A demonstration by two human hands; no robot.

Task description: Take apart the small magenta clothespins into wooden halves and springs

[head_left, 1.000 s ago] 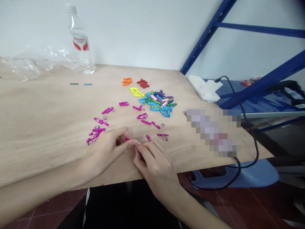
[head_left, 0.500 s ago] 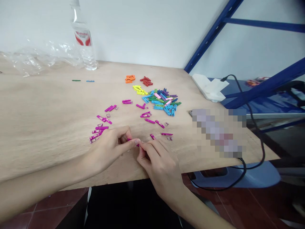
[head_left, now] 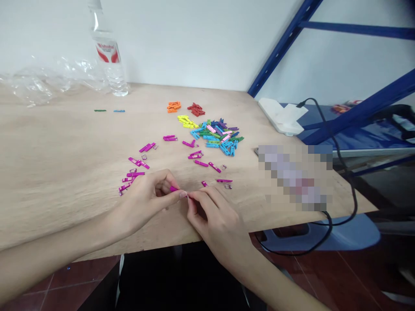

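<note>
My left hand (head_left: pixel 147 192) is closed in a pinch on a small magenta clothespin (head_left: pixel 174 188), whose end shows between thumb and curled fingers. The fingertips of my right hand (head_left: pixel 217 214) meet the left thumb and pinch the clothespin's other end; what shows there is tiny and mostly covered. Around both hands lie magenta clothespin halves (head_left: pixel 201 163), many of them apart from their wire springs. A loose spring (head_left: pixel 228 186) rests just beyond the right hand, near a thin magenta half (head_left: pixel 224 181). More magenta pieces (head_left: pixel 135 174) lie beyond the left hand.
Farther back are a mixed pile of clothespins (head_left: pixel 220 136) and yellow (head_left: pixel 187 122), orange (head_left: pixel 173 106) and red (head_left: pixel 196 109) groups. A water bottle (head_left: pixel 112 65) and clear plastic wrap (head_left: pixel 48 82) stand at back left. A blurred object (head_left: pixel 288 175) and black cable (head_left: pixel 343 160) are right.
The view has shifted slightly, moving everything a little left. Both hands remain together at the clothespin; less magenta shows between the thumbs, and more of its left end shows.
</note>
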